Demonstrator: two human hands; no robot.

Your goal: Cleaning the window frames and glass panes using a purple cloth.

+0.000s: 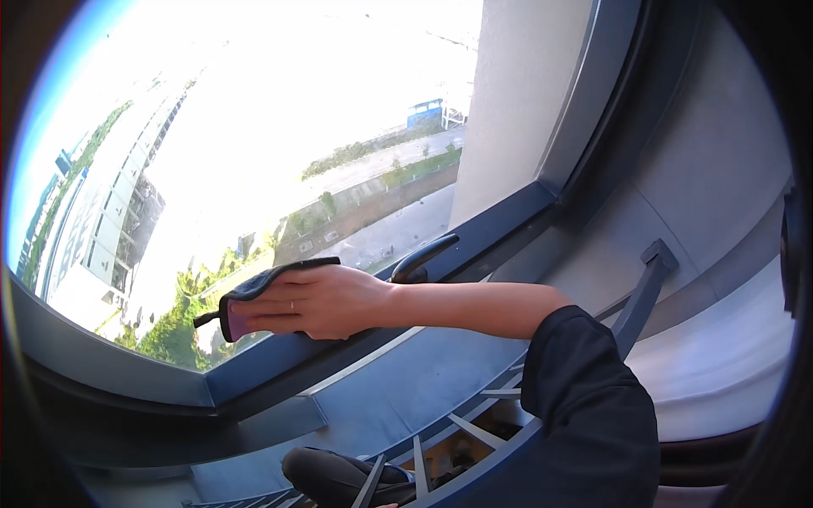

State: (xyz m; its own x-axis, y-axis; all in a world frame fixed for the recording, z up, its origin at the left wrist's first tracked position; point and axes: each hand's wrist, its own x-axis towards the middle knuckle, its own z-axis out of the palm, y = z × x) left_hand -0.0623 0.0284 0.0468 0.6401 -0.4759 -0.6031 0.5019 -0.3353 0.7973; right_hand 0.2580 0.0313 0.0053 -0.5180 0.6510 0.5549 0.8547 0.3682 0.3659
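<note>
My right hand (326,302) reaches across from the right, its arm in a dark sleeve (593,398). Its fingers lie nearly straight over a cloth (275,278), dark along the edge with a purple part, and press it towards the lower part of the window pane (347,203). A short dark tab sticks out at the cloth's left end. Just behind the wrist a black window handle (428,254) rises from the dark frame (500,227). I cannot make out my left hand; only a tiny skin-coloured patch shows at the bottom edge.
Below the window runs a grey-blue sill (398,381). A metal railing with slanted bars (421,466) curves beneath my arm, its post (648,292) fixed to the wall at right. A dark-trousered knee (318,470) is near the railing. Pale fabric (720,372) hangs at right.
</note>
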